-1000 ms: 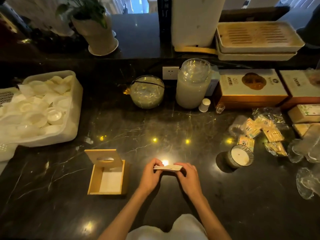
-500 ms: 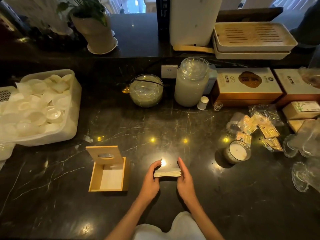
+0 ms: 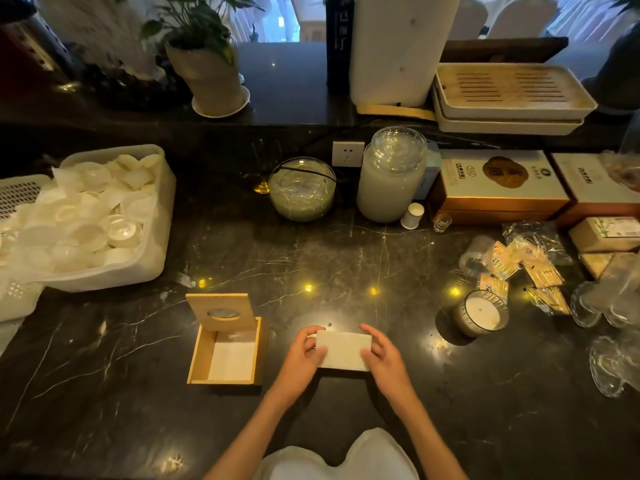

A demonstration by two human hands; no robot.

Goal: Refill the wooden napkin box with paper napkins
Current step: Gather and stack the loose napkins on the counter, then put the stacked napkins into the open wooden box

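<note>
A white stack of paper napkins [image 3: 343,350] is held flat side up between my two hands, just above the dark marble counter. My left hand [image 3: 304,355] grips its left end and my right hand [image 3: 382,355] grips its right end. The wooden napkin box [image 3: 199,351] sits open on the counter to the left of my hands, a short gap away. Its lid [image 3: 221,311], with an oval slot, stands tilted up at the far side. White napkins lie at the bottom of the box.
A white bin of plastic cups [image 3: 152,258] stands at the far left. A glass bowl [image 3: 302,188] and a lidded jar [image 3: 391,174] stand behind. A candle [image 3: 481,313], packets [image 3: 526,268], boxes and glassware [image 3: 613,362] crowd the right side.
The napkin stack was edge-on between my hands; now it is turned so its broad face points up. My hands sit slightly nearer to me.
</note>
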